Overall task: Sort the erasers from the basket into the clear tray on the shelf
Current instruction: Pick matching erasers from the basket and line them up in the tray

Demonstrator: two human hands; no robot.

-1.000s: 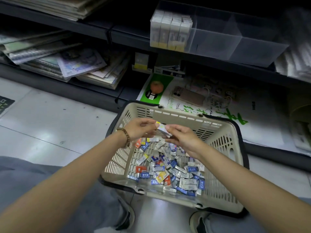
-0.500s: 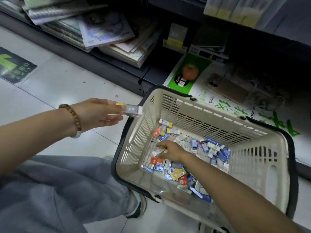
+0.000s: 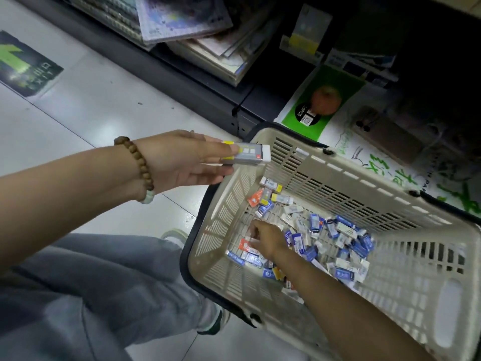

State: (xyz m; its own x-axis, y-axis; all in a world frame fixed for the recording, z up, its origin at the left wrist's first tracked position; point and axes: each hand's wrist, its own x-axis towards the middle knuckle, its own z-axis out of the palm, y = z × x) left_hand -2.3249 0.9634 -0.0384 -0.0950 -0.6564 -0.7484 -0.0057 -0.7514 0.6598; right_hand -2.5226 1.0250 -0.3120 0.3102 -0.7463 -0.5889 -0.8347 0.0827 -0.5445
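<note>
Pale floor tiles (image 3: pixel 78 121) lie under the basket (image 3: pixel 364 183), and the loose erasers (image 3: pixel 338 238) cover its bottom. My right hand (image 3: pixel 268 238) is down among them as it was half a second ago, fingers curled into the pile; I cannot tell whether they have closed on one. My left hand (image 3: pixel 182 160) still pinches the stacked grey erasers (image 3: pixel 247 153) between thumb and fingers, by the basket's far left corner, hardly moved. Books (image 3: pixel 195 35) sit on the low shelf beyond.
</note>
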